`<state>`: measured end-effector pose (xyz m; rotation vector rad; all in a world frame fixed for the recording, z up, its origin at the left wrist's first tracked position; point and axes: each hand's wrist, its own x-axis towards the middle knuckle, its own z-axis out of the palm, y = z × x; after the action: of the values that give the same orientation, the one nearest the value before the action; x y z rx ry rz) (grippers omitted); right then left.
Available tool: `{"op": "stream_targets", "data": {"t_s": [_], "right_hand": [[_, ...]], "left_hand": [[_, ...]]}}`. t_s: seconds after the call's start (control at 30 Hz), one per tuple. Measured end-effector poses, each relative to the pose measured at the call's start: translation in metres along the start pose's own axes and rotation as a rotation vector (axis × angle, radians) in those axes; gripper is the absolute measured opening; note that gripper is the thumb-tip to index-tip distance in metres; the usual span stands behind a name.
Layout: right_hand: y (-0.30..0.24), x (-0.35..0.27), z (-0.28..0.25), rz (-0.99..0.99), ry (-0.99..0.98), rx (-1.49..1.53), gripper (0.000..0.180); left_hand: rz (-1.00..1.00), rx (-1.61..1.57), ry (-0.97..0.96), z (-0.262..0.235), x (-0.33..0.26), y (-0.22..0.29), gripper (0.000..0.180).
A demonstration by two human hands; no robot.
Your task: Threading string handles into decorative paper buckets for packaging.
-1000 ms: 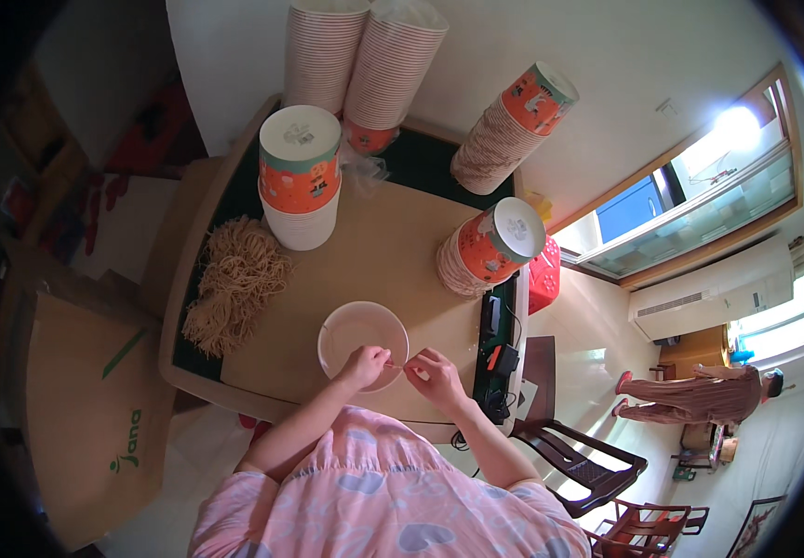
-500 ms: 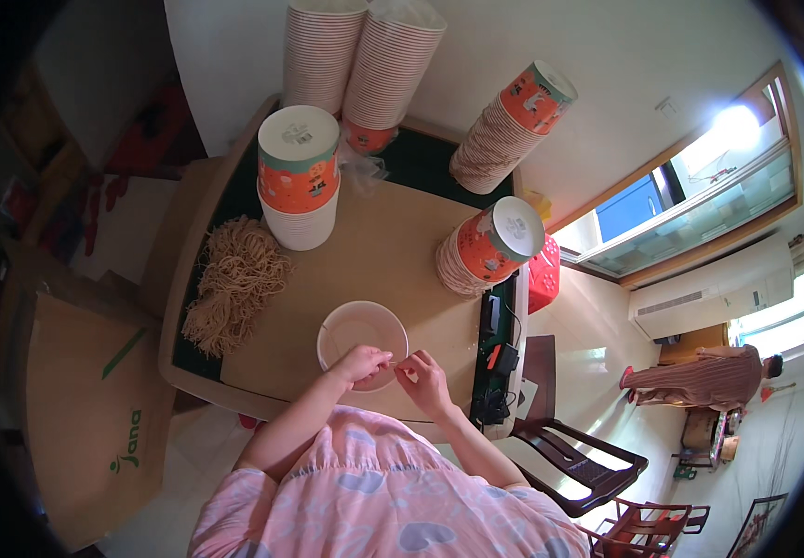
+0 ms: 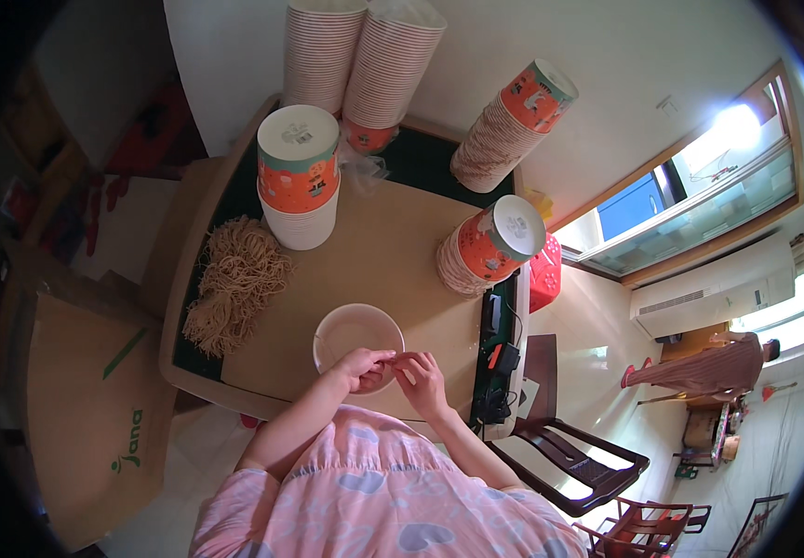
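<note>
A white paper bucket stands mouth up on the brown board in front of me. A thin light cord shows against the inside of its left wall. Over the near rim, my left hand is closed, thumb and forefinger pinching. My right hand meets it there with its fingertips pinched at the same spot. A short bit of cord seems to be between the fingertips, mostly hidden by them. To the left lies a loose heap of beige cords.
Upturned orange-and-green bucket stacks stand at the left and right. Taller bucket stacks rise behind. A power strip with plugs runs along the right edge. A cardboard box is at left, a dark chair at right. Another person is far off.
My fingertips have drawn closer together at the cord, and the bucket has shifted very slightly left. The far person has changed stance.
</note>
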<state>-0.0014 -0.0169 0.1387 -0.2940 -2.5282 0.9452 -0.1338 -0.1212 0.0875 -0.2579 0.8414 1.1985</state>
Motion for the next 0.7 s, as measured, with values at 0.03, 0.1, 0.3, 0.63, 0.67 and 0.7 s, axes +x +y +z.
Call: {"op": "stream_targets", "data": {"t_s": [0.03, 0.1, 0.3, 0.63, 0.67, 0.7], "right_hand": [[0.0, 0.0, 0.0, -0.007, -0.024, 0.005, 0.012], [0.003, -0.002, 0.003, 0.028, -0.002, 0.032, 0.012], [0.002, -0.001, 0.007, 0.206, 0.032, 0.181, 0.007], [0.03, -0.014, 0.022, 0.775, -0.009, 0.719, 0.012], [0.031, -0.015, 0.021, 0.775, -0.009, 0.719, 0.012], [0.031, -0.016, 0.021, 0.779, -0.021, 0.769, 0.013]], "left_hand": [[0.031, -0.014, 0.014, -0.002, 0.002, -0.001, 0.018], [0.062, -0.026, 0.03, -0.006, 0.005, -0.003, 0.014], [0.32, 0.169, 0.127, -0.003, 0.006, -0.019, 0.007], [1.246, 1.334, 0.426, 0.024, -0.022, -0.023, 0.007], [1.246, 1.335, 0.426, 0.023, -0.022, -0.023, 0.007], [1.228, 1.317, 0.425, 0.023, -0.023, -0.024, 0.007]]}}
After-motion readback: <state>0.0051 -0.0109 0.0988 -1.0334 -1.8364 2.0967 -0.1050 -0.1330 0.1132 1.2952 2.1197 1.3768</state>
